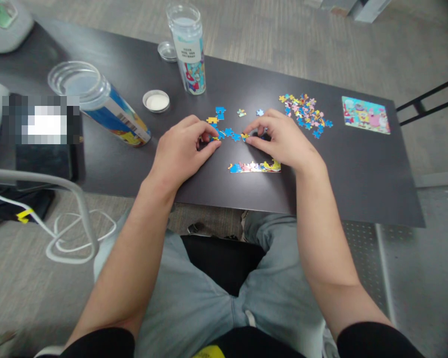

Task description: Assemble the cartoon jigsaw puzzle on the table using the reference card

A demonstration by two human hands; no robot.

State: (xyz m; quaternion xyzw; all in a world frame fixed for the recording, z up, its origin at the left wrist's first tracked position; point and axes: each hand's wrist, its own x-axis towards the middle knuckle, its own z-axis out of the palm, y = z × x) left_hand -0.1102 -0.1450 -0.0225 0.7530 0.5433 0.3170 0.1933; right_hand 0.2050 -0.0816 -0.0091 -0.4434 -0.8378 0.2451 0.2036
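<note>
My left hand (188, 149) has its thumb and fingertips closed at the left end of a row of joined blue puzzle pieces (228, 133); a piece shows partly under the fingertips. At the row's right end, my right hand (278, 136) pinches a yellow puzzle piece (245, 137) between thumb and index finger. Just above sit a blue piece (220, 113), a yellow piece (211, 120) and two single pieces, one of them light blue (260, 113). Nearer my body lies a joined puzzle strip (252, 167) with a straight lower edge.
Loose puzzle pieces (308, 114) are heaped right of my right hand, beside a picture card (366, 115). Two clear tubes, one tall (192, 54) and one leaning in view (104, 107), stand left with lids (156, 101). A grey cable (70, 186) crosses the left edge.
</note>
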